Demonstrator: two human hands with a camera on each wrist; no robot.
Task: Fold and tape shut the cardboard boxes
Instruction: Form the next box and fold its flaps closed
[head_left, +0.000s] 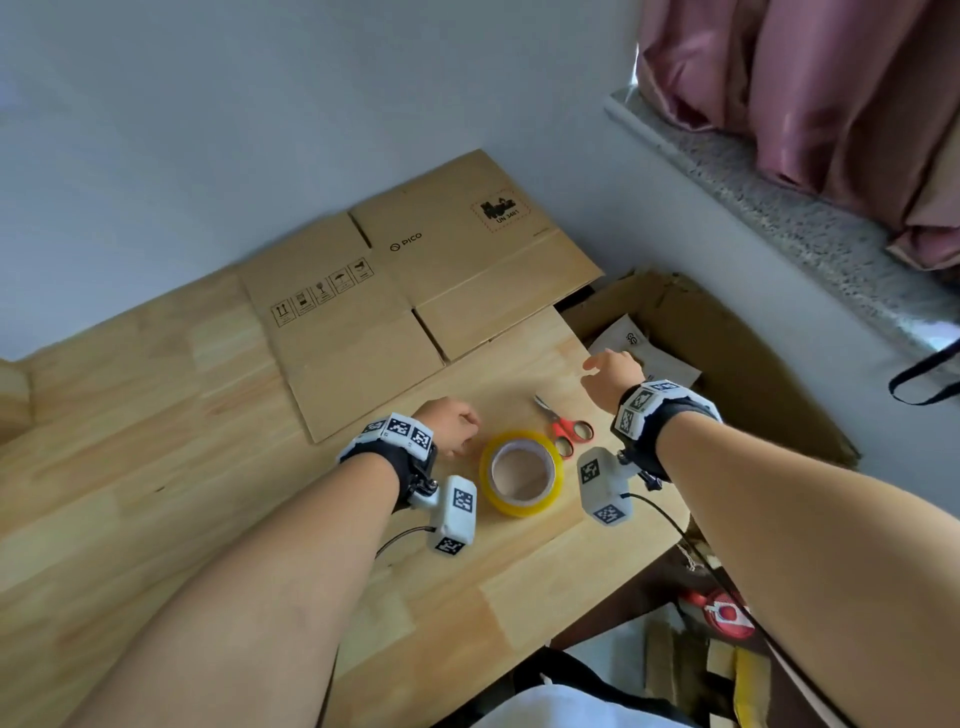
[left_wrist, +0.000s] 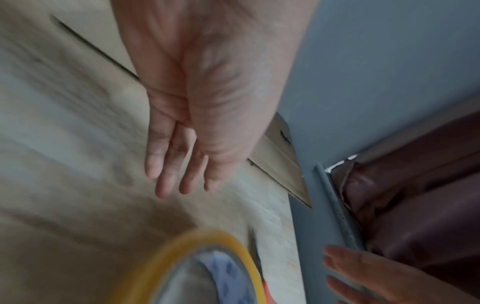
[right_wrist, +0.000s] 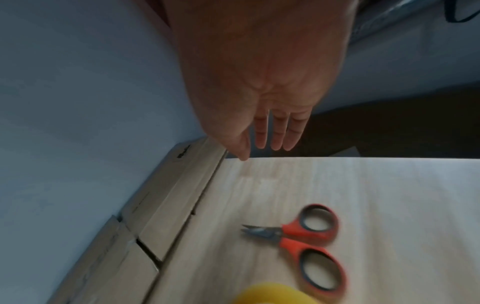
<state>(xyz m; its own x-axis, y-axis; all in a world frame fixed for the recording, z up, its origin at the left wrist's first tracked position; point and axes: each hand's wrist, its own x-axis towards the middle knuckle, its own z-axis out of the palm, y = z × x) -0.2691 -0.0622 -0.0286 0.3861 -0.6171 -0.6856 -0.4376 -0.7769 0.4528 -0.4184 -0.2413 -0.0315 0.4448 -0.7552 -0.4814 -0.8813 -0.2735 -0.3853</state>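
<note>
Nearest, both forearms reach out over the wooden surface, each wrist wearing a black band with a white marker-covered camera block. Between the wrists the roll of tape lies flat on the surface, with yellowish tape around a brown core. Just beyond it, to the right, the red-handled scissors lie flat with their blades pointing away.

The left hand is low over the surface, just left of the tape. From the head view its fingers look bent under, but the left wrist view shows the fingers extended and relaxed, so the grip is loose and holds nothing. The right hand is raised past the scissors near the far right edge of the surface, its fingers straight and together; its grip is slack and empty too.

Farther back, the flattened cardboard box lies unfolded on the surface with its printed side up, reaching to the wall. To the right, beside the surface's edge, an open cardboard box holds a white sheet. Beyond it, a stone sill and a pink curtain.
</note>
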